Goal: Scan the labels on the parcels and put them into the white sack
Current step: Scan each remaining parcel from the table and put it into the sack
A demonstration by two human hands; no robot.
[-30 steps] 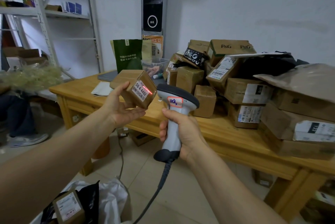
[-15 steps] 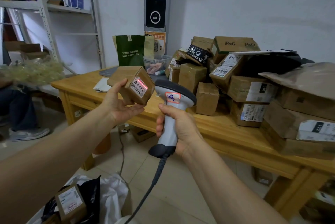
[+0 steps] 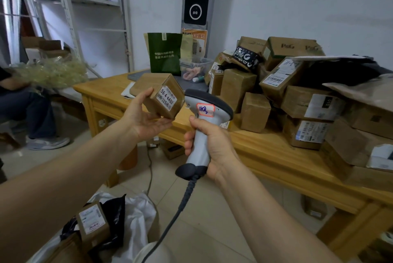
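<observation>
**Scan step: small parcel held up to the scanner**

The small parcel (image 3: 161, 94) is cradled in the left hand (image 3: 146, 118), thumb on its side and fingers curled underneath. Its label (image 3: 167, 98) is turned toward the scanner (image 3: 204, 114), which is gripped round the handle by the right hand (image 3: 210, 141) just beside it. No beam is seen on the label, so either a trigger pull is probably still needed, or it's ready to be lowered into the white sack (image 3: 138, 213) on the floor. The pile of parcels (image 3: 297, 92) on the table (image 3: 265, 156) is yet to be done.

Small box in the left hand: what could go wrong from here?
1. The small box rests in the left hand with only the thumb steadying it; it may slip on the way down.
2. The cable of the scanner, gripped by the right hand, hangs beside the white sack; the drop may snag it.
</observation>
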